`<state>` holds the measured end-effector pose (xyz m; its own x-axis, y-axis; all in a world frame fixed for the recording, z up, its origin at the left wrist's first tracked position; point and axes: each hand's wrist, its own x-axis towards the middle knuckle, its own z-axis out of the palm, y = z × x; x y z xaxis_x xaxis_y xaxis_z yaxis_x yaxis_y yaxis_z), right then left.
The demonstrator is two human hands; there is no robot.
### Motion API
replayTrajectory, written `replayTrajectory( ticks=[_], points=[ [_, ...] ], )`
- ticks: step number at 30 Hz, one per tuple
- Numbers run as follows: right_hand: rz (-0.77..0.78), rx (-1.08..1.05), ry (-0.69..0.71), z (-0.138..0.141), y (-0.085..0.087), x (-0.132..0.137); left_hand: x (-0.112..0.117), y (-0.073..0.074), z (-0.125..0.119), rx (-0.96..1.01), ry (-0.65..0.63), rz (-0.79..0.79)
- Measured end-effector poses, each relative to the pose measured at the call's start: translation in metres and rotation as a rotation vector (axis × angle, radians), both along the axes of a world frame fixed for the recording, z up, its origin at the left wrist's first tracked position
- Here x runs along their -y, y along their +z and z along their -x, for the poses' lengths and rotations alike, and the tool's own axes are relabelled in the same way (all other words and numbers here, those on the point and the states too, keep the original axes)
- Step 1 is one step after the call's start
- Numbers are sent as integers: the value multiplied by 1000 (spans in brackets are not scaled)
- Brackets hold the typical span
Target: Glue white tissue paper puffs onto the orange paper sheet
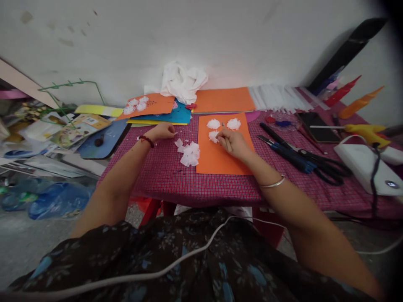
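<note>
An orange paper sheet (pixel 220 157) lies on the red checked tablecloth (pixel 163 176). White fluffy paper flowers (pixel 233 123) sit on its far end. My right hand (pixel 232 142) rests on the sheet, closed around a thin wooden stick (pixel 225 135) whose tip is beside one flower (pixel 213 135). My left hand (pixel 162 131) lies on the cloth to the left, fingers curled and pinching something small and white I cannot make out. A pile of white paper pieces (pixel 189 154) lies between the hands, at the sheet's left edge.
Black scissors and blue-handled tools (pixel 302 157) lie right of the sheet, with a phone (pixel 317 127), a yellow glue gun (pixel 367 133) and a white box (pixel 365 165) beyond. Coloured paper sheets (pixel 223 100), white cloth (pixel 182 84) and white strips (pixel 277 97) line the wall. Clutter covers the floor at left.
</note>
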<state>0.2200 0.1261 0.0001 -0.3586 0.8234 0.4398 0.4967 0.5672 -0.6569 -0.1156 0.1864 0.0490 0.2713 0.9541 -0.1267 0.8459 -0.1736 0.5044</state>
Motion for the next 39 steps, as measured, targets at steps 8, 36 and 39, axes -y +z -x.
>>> replayTrajectory(
  ticks=[8, 36, 39],
  points=[
    [45, -13, 19, 3, 6, 2, 25, 26, -15, 95, 112, -12],
    [49, 3, 7, 3, 12, 4, 6, 3, -21, -194, 213, -287],
    [45, 21, 0, 2, 13, 4, 24, 19, -29, 55, 78, -113]
  ],
)
